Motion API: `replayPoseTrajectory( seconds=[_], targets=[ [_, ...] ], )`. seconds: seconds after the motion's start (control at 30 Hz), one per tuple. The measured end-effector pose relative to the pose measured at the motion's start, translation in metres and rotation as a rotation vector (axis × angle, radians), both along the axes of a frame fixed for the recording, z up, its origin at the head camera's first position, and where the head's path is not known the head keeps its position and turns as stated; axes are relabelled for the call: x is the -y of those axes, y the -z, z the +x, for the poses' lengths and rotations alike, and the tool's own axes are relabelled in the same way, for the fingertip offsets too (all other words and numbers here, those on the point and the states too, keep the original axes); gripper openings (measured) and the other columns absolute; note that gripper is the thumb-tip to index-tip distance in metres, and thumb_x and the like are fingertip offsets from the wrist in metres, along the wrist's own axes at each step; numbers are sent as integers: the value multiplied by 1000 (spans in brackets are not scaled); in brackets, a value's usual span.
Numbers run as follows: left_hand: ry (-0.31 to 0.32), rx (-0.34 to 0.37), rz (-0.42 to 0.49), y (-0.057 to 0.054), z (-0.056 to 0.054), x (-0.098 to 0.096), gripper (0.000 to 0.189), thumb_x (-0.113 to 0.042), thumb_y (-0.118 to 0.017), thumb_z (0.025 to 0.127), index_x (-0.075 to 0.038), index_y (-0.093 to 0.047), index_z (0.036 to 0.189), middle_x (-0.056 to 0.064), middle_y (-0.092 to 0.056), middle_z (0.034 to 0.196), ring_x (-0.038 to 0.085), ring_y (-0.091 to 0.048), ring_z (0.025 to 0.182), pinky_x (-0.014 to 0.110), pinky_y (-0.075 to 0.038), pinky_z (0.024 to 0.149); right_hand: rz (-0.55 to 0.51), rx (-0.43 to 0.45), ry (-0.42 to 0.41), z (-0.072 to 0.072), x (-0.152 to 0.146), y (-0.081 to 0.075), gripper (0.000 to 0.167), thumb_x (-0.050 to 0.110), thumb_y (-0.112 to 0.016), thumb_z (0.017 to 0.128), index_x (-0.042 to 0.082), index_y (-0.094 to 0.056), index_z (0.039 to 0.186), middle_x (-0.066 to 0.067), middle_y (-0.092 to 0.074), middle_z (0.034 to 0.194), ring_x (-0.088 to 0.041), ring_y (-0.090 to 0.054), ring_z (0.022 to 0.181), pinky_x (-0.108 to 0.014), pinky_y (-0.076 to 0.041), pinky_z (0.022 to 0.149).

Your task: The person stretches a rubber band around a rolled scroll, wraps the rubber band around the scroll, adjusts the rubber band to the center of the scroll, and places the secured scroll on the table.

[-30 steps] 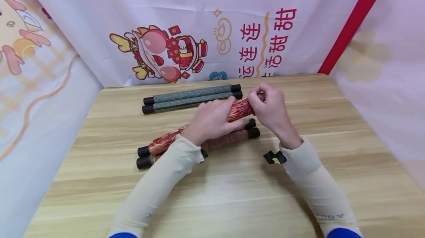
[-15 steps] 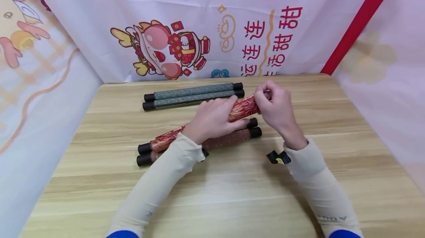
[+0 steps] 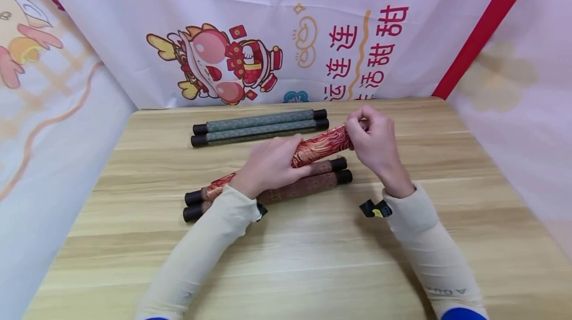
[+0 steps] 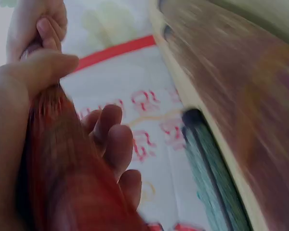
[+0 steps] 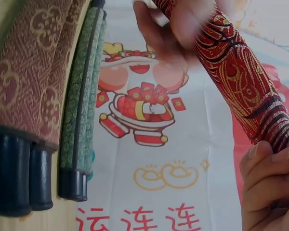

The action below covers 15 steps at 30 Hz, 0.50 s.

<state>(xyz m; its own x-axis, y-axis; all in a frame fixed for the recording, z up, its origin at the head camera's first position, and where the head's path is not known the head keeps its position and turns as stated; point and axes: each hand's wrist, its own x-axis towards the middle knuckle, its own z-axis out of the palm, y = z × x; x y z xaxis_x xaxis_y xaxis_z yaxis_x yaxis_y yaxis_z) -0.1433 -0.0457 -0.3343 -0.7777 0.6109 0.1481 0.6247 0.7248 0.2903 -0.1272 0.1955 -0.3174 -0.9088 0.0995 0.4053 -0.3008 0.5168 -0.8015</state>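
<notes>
Your left hand [image 3: 268, 166] grips the red scroll [image 3: 319, 147] mid-length, and it is raised above the brown scrolls [image 3: 308, 186]. Your right hand [image 3: 375, 144] pinches its end cap; next probably needs a steady twist or pull there.

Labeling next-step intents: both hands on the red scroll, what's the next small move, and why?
Probably a small pull or twist by the right hand at the raised end of the red scroll. Its fingers pinch that end, while the left hand grips the middle and steadies it. The far end lies low by the brown scrolls on the table.
</notes>
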Motion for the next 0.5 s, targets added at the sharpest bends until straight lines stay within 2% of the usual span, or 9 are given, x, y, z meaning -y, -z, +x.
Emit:
replayPoseTrajectory(
  seconds=[0.13, 0.27, 0.37, 0.5],
  targets=[
    [6, -1, 29, -1, 0, -5, 49, -61, -69, 94, -18, -65, 119, -3, -68, 85, 16, -64, 72, 38, -51, 61, 0, -16, 13, 2, -1, -1, 22, 17, -53, 100, 6, -68, 89, -4, -65, 63, -18, -61, 47, -27, -49, 43],
    [1, -12, -52, 9, 3, 13, 41, -55, -69, 97, -18, -64, 113, -4, -64, 80, 15, -60, 69, 36, -46, 58, 21, 3, 30, 1, -6, 2, 23, 16, -53, 100, 6, -69, 88, -4, -64, 62, -17, -61, 48, -26, -49, 43],
    [-2, -16, -87, 12, 4, 22, 39, -54, -69, 96, -17, -62, 107, -5, -61, 76, 15, -57, 66, 34, -41, 55, 31, 20, 15, -1, -8, 4, 23, 16, -52, 100, 5, -69, 89, -7, -65, 63, -17, -61, 48, -27, -49, 43],
    [23, -20, -3, 3, 2, 7, 41, -55, -70, 94, -17, -60, 108, -4, -62, 79, 16, -59, 67, 35, -45, 56, 23, 6, 15, 0, -3, 3, 22, 16, -52, 100, 6, -68, 89, -9, -65, 65, -20, -61, 48, -28, -48, 42]
  ],
)
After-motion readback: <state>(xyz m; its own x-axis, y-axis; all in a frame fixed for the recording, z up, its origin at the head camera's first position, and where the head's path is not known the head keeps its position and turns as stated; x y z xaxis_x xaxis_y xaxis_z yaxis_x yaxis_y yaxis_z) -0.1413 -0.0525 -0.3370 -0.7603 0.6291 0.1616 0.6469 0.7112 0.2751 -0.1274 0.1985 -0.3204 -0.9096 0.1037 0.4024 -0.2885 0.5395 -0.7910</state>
